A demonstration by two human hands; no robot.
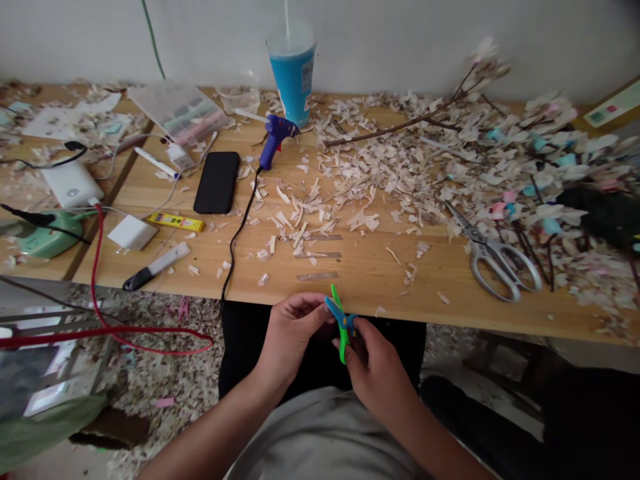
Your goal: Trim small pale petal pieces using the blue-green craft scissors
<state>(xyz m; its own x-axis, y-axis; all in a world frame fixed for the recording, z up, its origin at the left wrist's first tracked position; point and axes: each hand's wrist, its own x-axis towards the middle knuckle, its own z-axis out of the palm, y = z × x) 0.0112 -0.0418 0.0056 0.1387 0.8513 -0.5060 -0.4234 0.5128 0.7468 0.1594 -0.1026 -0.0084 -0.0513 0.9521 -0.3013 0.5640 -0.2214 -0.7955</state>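
While both hands work below the table (380,280) edge, the left hand (290,333) has its fingers curled together, tips pinching the blue upper part of the small scissors (341,321). The right hand (375,367) is clamped on the green and blue handle end. These scissors sit between the hands, over the lap, just in front of the table. Counted on the table: one metal scissors (495,257), one glue gun (275,137), one phone (217,181), one cup (293,70).
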